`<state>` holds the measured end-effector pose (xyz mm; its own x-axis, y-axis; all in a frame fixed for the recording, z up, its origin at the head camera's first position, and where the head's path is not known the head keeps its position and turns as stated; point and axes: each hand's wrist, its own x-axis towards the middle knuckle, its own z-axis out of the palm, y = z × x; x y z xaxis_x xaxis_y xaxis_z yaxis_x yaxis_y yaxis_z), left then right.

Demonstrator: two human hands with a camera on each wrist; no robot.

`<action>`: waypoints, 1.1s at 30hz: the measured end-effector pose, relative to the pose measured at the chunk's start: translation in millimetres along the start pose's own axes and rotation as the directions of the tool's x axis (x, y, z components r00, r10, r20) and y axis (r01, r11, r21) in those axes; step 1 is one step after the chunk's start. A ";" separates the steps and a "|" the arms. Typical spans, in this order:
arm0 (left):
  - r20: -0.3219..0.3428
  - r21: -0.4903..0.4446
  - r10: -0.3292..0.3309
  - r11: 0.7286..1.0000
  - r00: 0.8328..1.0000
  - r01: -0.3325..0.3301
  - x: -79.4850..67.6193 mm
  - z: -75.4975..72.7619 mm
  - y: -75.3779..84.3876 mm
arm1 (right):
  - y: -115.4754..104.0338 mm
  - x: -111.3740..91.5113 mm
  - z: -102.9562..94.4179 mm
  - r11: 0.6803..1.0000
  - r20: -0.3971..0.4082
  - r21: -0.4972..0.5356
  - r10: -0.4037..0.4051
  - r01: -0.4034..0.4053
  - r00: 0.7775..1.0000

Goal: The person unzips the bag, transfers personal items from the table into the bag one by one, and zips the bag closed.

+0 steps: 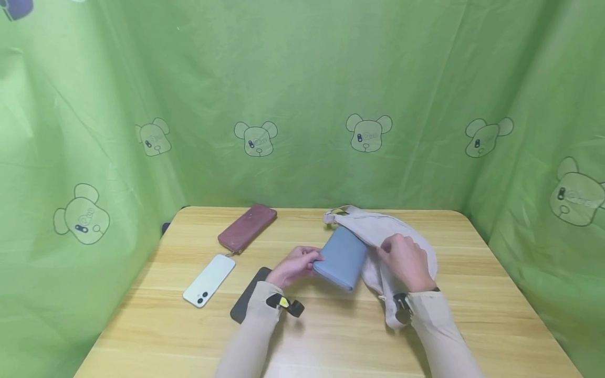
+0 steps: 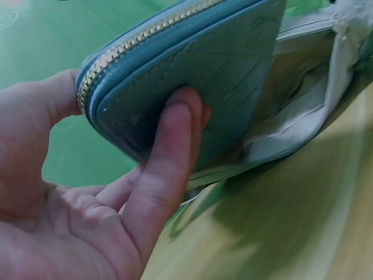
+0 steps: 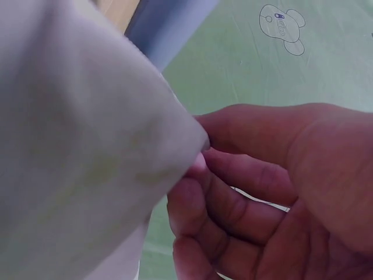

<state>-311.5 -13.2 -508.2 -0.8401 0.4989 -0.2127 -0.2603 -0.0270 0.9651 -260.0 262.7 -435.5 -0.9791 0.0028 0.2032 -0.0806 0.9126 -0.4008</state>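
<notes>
The bench (image 1: 337, 346) has a light wood-grain top with rounded far corners. On its left side lie a long maroon wallet (image 1: 248, 227), a pale phone (image 1: 210, 278) just nearer (back up, camera lenses showing), and a dark flat object (image 1: 243, 302), partly covered from view. A pale, slouching bag (image 1: 380, 224) rests further right.

Bright head view, pale glare on the table (image 1: 342, 344); both wrist views (slightly soft) dimmer.
</notes>
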 end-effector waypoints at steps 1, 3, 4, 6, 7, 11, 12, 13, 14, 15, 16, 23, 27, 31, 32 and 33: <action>-0.003 -0.011 -0.002 1.000 1.000 0.002 1.1 2.9 -1.1 | -0.3 0.1 0.0 1.000 0.006 0.002 0.000 0.000 1.000; -0.021 -0.032 -0.007 0.999 1.000 0.006 3.1 9.0 -3.4 | -0.8 0.4 0.0 1.000 0.012 0.003 0.000 0.000 1.000; -0.032 -0.038 -0.006 0.999 0.999 0.005 3.8 12.1 -4.3 | -1.2 0.4 -0.1 1.000 0.014 0.004 0.000 0.000 1.000; -0.056 -0.057 0.000 0.998 0.998 -0.003 5.2 18.5 -6.4 | -2.1 0.3 -0.5 1.000 0.020 0.005 -0.004 0.004 1.000; -0.069 -0.064 0.003 0.998 0.998 -0.007 6.2 21.4 -7.9 | -2.5 0.2 -0.6 1.000 0.022 0.005 -0.007 0.007 1.000; -0.118 -0.062 0.023 0.998 0.993 -0.031 9.5 33.7 -14.6 | -4.6 0.0 -0.3 1.000 0.034 0.010 -0.018 0.018 0.999; -0.131 -0.058 0.029 0.998 0.991 -0.037 9.9 36.8 -16.0 | -5.1 -0.1 -0.1 1.000 0.035 0.011 -0.021 0.021 0.999; -0.145 -0.055 0.030 0.998 0.989 -0.038 10.4 39.8 -17.4 | -5.4 -0.1 0.1 1.000 0.035 0.012 -0.024 0.024 0.999; -0.159 -0.052 0.030 0.998 0.987 -0.038 10.9 42.7 -18.6 | -5.9 -0.3 0.2 1.000 0.035 0.012 -0.026 0.025 0.999; -0.172 -0.053 0.028 0.998 0.985 -0.038 11.4 45.3 -19.9 | -6.1 -0.4 0.4 1.000 0.034 0.012 -0.028 0.027 0.999; -0.185 -0.055 0.028 0.998 0.982 -0.039 11.8 47.7 -20.8 | -6.3 -0.6 0.5 1.000 0.033 0.011 -0.029 0.029 0.999; -0.281 0.000 0.055 0.998 0.958 -0.057 8.8 60.3 -23.7 | -9.4 -3.1 0.3 1.000 0.054 0.016 -0.026 0.025 0.998; -0.307 0.028 0.072 0.997 0.949 -0.067 9.8 67.2 -28.7 | -12.8 -4.2 0.7 0.999 0.079 0.045 -0.035 0.031 0.996; -0.273 0.006 0.068 0.998 0.960 -0.069 10.9 75.5 -33.9 | -15.0 -4.8 2.9 0.998 0.089 0.054 -0.036 0.032 0.995; -0.264 -0.001 0.062 0.998 0.962 -0.065 11.0 77.0 -34.9 | -15.2 -4.9 3.7 0.998 0.088 0.052 -0.032 0.028 0.996; -0.257 -0.006 0.059 0.998 0.965 -0.062 10.7 78.2 -35.7 | -15.0 -4.9 4.6 0.999 0.086 0.048 -0.027 0.023 0.996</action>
<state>-274.0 60.9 -533.0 -0.9480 0.2572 -0.1876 -0.2103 -0.0633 0.9756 -254.8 247.2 -434.6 -0.9889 -0.0571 0.1369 -0.1122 0.8917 -0.4385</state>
